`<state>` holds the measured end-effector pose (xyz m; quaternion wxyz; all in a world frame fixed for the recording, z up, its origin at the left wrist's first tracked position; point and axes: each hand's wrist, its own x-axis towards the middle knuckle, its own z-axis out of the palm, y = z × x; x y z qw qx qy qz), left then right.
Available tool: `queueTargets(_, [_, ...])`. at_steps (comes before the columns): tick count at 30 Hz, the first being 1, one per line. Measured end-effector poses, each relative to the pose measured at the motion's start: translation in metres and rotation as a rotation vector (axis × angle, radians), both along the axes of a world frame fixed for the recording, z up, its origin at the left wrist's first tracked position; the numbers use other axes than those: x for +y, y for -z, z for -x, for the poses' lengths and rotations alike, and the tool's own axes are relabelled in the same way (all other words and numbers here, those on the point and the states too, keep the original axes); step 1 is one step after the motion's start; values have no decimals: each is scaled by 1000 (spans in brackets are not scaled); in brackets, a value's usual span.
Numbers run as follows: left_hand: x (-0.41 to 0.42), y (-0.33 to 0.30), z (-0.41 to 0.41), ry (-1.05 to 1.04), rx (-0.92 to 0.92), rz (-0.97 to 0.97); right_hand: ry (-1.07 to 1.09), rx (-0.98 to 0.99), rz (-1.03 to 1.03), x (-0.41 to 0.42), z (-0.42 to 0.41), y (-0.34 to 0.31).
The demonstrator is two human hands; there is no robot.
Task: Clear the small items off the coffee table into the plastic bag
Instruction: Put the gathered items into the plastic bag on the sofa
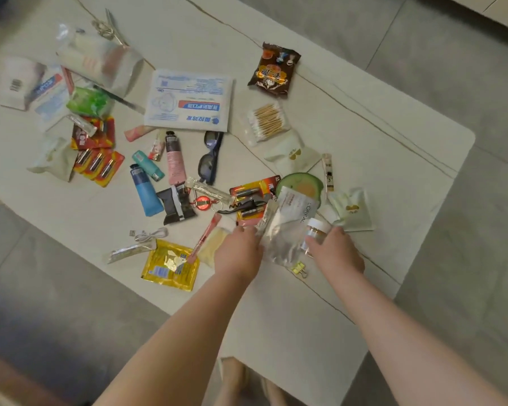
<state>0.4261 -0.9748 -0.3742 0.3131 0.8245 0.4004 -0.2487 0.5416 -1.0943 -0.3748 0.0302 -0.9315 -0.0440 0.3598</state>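
A clear plastic bag [280,244] lies near the front of the white coffee table [379,159]. My left hand [237,253] pinches the bag's left edge. My right hand [336,253] grips a small clear jar with a white lid [317,231] at the bag's right side; I cannot tell whether the jar is inside the bag. A white L'Oreal sachet [298,205] lies at the bag's far end. Many small items are scattered over the table: tubes [175,159], sunglasses [208,156], battery packs [99,165], cotton swabs [267,120].
A yellow binder clip [299,269] lies between my hands. A yellow sachet [170,266] and a white cable [150,234] sit left of my left hand. A mask packet [188,101] and a brown snack pack [274,70] lie farther back. Grey tiled floor surrounds the table.
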Motion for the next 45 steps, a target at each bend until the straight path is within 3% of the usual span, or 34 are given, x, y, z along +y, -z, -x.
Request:
queueTargets(11, [0, 31, -32, -11, 51, -119, 53, -22, -159, -5, -1, 22])
queueTargets(19, [0, 0, -3, -111, -34, 17, -27, 25, -113, -23, 11, -6])
queueTargets(24, [23, -7, 36, -245, 94, -109, -74, 132, -224, -7, 36, -17])
queueTargets(29, [54, 13, 59, -208, 191, -186, -108, 203, -332, 22, 59, -9])
queueTargets(37, [56, 35, 71, -244, 215, -107, -206, 155, -323, 36, 77, 3])
queueTargets(45, [58, 10, 79, -411, 131, -38, -306, 132, -320, 44, 80, -21])
